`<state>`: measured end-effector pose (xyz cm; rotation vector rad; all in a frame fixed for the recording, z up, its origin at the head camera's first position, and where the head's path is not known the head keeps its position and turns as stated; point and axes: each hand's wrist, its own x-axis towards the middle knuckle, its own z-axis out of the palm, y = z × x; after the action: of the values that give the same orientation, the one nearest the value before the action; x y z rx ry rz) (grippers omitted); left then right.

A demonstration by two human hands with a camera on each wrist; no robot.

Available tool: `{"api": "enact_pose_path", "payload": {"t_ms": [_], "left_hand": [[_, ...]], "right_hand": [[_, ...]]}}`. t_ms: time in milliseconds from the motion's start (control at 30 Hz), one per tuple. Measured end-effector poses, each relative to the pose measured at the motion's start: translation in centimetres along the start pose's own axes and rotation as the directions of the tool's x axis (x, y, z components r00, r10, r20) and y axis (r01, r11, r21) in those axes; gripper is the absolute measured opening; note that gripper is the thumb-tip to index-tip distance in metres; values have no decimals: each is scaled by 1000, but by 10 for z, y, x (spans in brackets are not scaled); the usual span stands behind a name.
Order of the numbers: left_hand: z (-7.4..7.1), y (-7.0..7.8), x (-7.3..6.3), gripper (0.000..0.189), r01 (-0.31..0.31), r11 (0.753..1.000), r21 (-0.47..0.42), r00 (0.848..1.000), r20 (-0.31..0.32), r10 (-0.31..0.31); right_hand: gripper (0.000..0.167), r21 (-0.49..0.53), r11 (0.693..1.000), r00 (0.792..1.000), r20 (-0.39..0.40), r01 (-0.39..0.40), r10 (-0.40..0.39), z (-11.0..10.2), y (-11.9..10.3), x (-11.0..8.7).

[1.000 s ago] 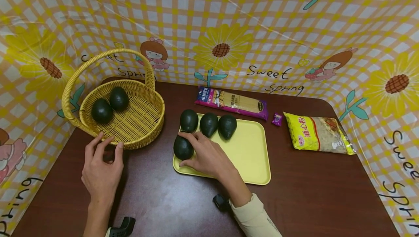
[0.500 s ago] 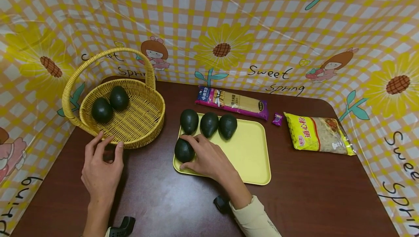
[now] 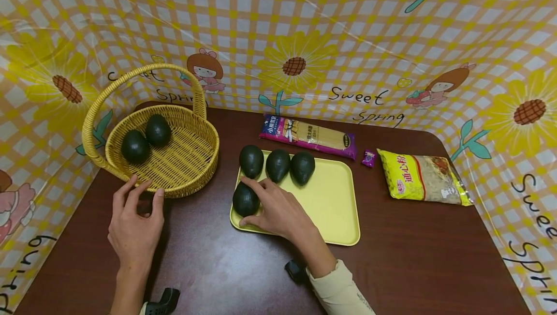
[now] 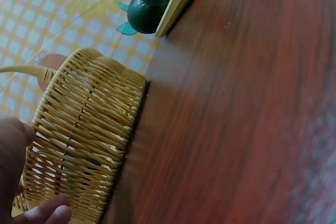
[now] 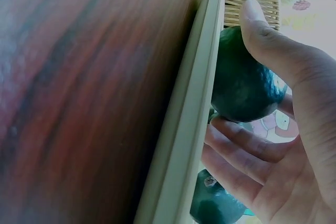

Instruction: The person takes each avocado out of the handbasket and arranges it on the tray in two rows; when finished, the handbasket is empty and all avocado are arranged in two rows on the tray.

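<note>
Avocado slightly nearer, long axis depthwise

On the head view I register the avocados as a uniform dark green with pale highlights. I read the woven basket as golden yellow and the tray as plain pale yellow. The desk is dark reddish brown; my wrist views show dark streaks. Packaging: noodle pack, purple edges, dark blue end; sweet wrapper, purple; pasta bag, bright yellow with red characters and a red stripe. Sleeve: cream. Backdrop cloth: yellow, peach and white check, printed with yellow sunflowers, green leaves and black lettering.
</note>
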<state>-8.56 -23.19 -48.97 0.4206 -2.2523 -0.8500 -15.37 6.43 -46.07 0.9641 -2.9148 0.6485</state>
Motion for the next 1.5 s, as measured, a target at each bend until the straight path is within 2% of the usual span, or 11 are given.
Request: {"api": "enact_pose_path", "payload": {"t_ms": [900,1267,1500], "left_hand": [[1,-1,0,34,-7,1000,-16,1000,1,7],[2,-1,1,34,2,1000,-12,1000,1,-2],[2,-2,0,34,1,1000,-4,1000,6,-1]], "right_hand": [[108,-24,998,998,42,-50,51,-8,6,-2],[109,-64,998,999,16,-30,31,-16,4,0],[102,-60,998,1000,15,-6,7,-22,0,5]]}}
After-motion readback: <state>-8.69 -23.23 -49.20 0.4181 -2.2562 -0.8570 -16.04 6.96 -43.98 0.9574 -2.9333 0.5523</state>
